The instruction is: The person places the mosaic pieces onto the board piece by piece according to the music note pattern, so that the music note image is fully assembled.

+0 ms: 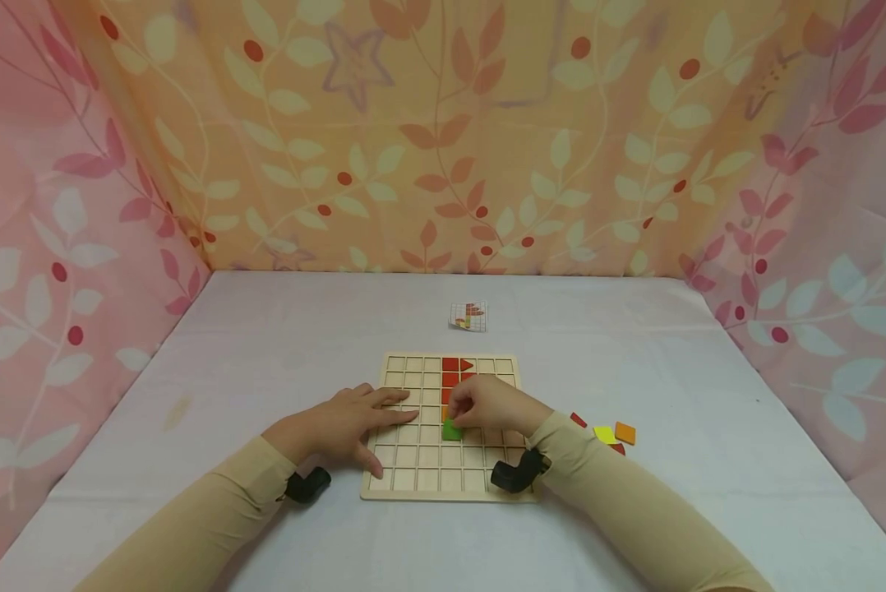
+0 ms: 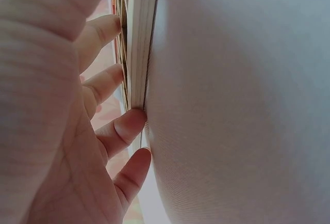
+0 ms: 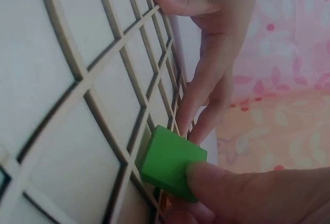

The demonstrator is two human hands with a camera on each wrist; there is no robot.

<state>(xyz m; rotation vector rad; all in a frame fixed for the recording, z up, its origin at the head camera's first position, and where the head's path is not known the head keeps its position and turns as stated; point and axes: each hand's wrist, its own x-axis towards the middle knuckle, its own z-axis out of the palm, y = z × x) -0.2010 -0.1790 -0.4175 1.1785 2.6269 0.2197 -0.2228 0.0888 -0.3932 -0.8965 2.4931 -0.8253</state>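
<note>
A wooden grid board [image 1: 428,480] lies on the table, with red pieces [image 1: 450,379] in a column near its top and an orange piece [image 1: 445,413] below them. My right hand [image 1: 496,404] pinches a green square [image 1: 452,430] just under the orange piece; in the right wrist view the green square [image 3: 172,163] is tilted over the grid, held by thumb and fingertips. My left hand [image 1: 339,423] rests on the board's left side, fingers spread. The left wrist view shows the fingers of that hand [image 2: 111,105] against the board's edge [image 2: 140,43].
Behind the board lies a small printed card [image 1: 469,316] with a coloured grid pattern. Loose pieces lie right of the board, among them a yellow one [image 1: 604,435], an orange one [image 1: 625,432] and red ones [image 1: 579,420]. Patterned curtains [image 1: 443,140] surround the table.
</note>
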